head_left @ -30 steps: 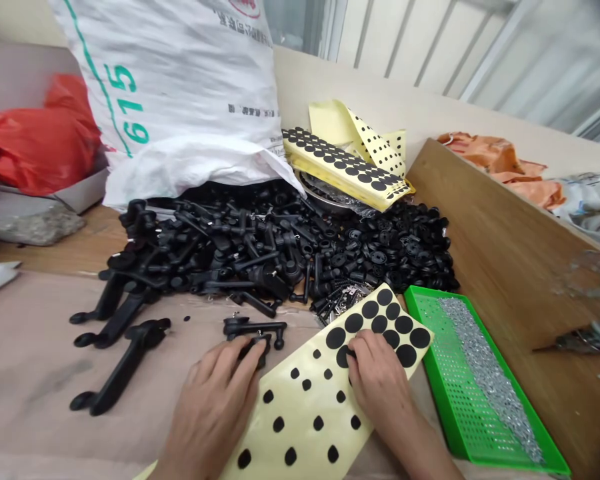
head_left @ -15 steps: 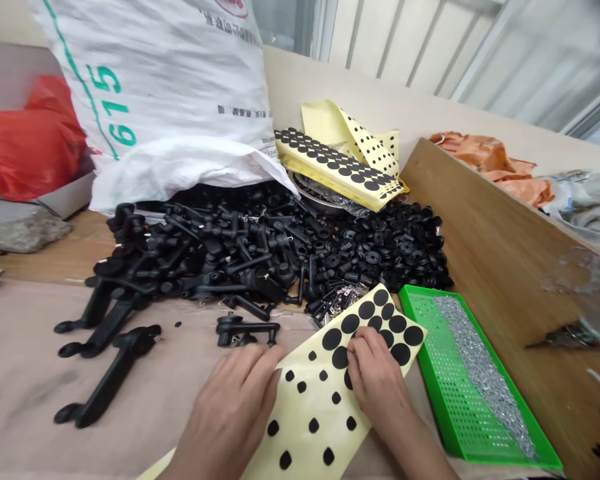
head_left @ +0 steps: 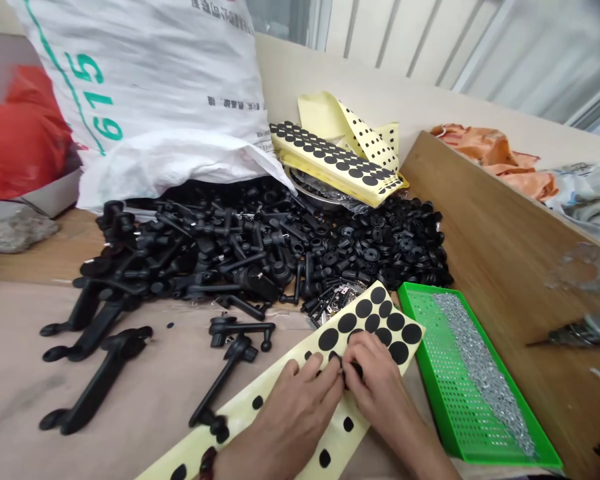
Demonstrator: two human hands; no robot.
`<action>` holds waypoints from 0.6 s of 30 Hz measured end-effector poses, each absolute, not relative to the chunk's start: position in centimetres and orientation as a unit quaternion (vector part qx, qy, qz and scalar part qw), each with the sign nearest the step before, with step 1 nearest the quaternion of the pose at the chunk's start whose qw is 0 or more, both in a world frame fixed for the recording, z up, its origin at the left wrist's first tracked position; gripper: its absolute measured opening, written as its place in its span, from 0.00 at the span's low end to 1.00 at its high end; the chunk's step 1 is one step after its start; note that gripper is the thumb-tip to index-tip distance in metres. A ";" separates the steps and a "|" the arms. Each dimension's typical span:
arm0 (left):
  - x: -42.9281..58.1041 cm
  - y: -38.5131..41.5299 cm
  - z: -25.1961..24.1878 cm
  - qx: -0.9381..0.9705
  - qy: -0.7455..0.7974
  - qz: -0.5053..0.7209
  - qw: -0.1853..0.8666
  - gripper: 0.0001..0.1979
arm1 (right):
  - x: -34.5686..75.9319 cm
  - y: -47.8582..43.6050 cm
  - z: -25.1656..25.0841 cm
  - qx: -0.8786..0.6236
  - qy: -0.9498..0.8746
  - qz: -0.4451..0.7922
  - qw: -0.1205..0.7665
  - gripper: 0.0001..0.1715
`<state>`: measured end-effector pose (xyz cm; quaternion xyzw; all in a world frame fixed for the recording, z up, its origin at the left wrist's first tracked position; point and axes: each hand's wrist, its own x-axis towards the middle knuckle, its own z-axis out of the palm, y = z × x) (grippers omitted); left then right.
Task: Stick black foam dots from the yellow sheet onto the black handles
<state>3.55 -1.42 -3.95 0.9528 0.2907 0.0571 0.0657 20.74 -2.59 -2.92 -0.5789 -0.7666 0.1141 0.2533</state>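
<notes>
Head view: left hand (head_left: 290, 427) and right hand (head_left: 380, 387) closed, fingertips pinching a black dot (head_left: 356, 371) on a yellow backing sheet (head_left: 337, 443), flat on the surface (head_left: 20, 400). Green perforated tray (head_left: 517, 387) just right of the sheet, holding a silvery band of tiny metal pieces (head_left: 480, 373). White woven sack (head_left: 145, 80) behind, black plastic parts (head_left: 230, 247) heaped at its mouth; steel bowl (head_left: 315, 190) beneath more dot sheets (head_left: 335, 160).

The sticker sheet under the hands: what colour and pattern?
The sticker sheet is pale yellow with round black dots, best seen in the head view.
</notes>
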 end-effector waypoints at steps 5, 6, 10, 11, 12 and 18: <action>3.0 -2.0 -5.0 0.958 0.272 0.083 0.040 0.19 | 20.5 -3.1 -2.3 -0.569 -0.765 0.150 0.262 0.11; 3.0 -2.1 -5.0 0.958 0.272 0.082 0.042 0.19 | 20.5 -3.2 -2.3 -0.567 -0.766 0.151 0.263 0.11; 2.9 -2.3 -4.8 0.955 0.283 0.079 0.039 0.19 | 20.6 -3.0 -2.4 -0.567 -0.763 0.140 0.277 0.11; 3.0 -2.3 -4.7 0.956 0.282 0.082 0.030 0.19 | 20.7 -2.9 -2.5 -0.570 -0.760 0.135 0.283 0.11; 3.1 -2.4 -4.6 0.956 0.281 0.083 0.021 0.19 | 20.8 -2.8 -2.6 -0.572 -0.758 0.130 0.286 0.11; 3.8 -2.5 -4.3 0.957 0.279 0.071 0.024 0.21 | 20.9 -2.4 -2.6 -0.576 -0.759 0.134 0.272 0.11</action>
